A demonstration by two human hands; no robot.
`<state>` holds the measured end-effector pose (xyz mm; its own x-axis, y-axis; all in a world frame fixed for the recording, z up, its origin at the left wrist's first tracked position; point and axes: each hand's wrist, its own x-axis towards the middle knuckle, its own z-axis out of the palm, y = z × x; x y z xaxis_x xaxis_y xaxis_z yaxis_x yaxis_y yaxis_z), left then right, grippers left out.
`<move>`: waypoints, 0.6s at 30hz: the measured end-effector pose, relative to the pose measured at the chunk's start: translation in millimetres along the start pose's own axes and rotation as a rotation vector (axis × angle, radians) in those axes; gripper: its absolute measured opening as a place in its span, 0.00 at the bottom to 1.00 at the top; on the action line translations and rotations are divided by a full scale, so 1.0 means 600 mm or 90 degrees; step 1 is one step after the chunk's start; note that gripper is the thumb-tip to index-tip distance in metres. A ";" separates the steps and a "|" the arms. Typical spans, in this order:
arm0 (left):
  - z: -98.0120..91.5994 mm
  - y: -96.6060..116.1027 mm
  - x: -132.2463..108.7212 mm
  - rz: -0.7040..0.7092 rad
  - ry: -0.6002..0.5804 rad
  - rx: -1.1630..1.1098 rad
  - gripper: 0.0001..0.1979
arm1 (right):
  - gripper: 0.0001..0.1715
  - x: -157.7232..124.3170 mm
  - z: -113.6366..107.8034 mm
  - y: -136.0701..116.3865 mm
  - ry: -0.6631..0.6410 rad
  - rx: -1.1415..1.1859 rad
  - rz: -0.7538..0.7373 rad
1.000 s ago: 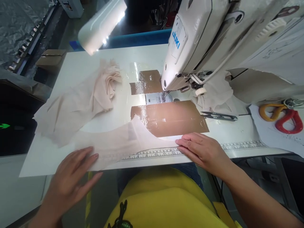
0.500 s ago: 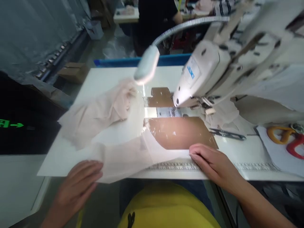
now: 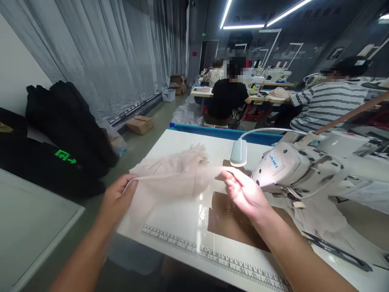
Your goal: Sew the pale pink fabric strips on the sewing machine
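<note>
A thin pale beige piece of fabric is stretched in the air between my two hands, above the white sewing table. My left hand pinches its left corner between thumb and fingers. At the other end, my right hand grips the upper right edge with its fingertips, close to the sewing machine head. Behind the raised piece lies a crumpled heap of similar fabric. Brown sheets cover the table around the needle area, which my right hand partly hides.
A small lamp on a bendable neck hangs over the table. Dark thread snips lie at the right, and a printed ruler runs along the front edge. Two people sit ahead, one in a black shirt, one in stripes.
Both hands have lifted the fabric off the table, up and away from its front edge. My left hand now pinches its corner. The head view has tilted up, showing more of the room.
</note>
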<state>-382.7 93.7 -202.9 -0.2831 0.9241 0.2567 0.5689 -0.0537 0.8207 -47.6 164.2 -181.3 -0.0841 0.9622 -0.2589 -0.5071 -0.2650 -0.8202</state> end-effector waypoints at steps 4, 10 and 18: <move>0.010 -0.006 0.082 0.034 -0.017 0.187 0.23 | 0.03 0.095 0.047 0.000 -0.003 -0.045 -0.050; 0.002 -0.050 0.060 0.067 -0.044 0.384 0.27 | 0.12 0.065 -0.022 0.033 -0.001 -0.229 -0.045; -0.034 -0.110 -0.039 0.195 0.049 0.392 0.18 | 0.19 -0.130 -0.238 -0.017 0.055 -0.752 -0.130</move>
<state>-429.7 67.9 -252.7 -0.0809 0.8710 0.4845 0.9603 -0.0621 0.2719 86.6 82.8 -225.5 -0.0132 0.9977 -0.0661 0.5988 -0.0451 -0.7996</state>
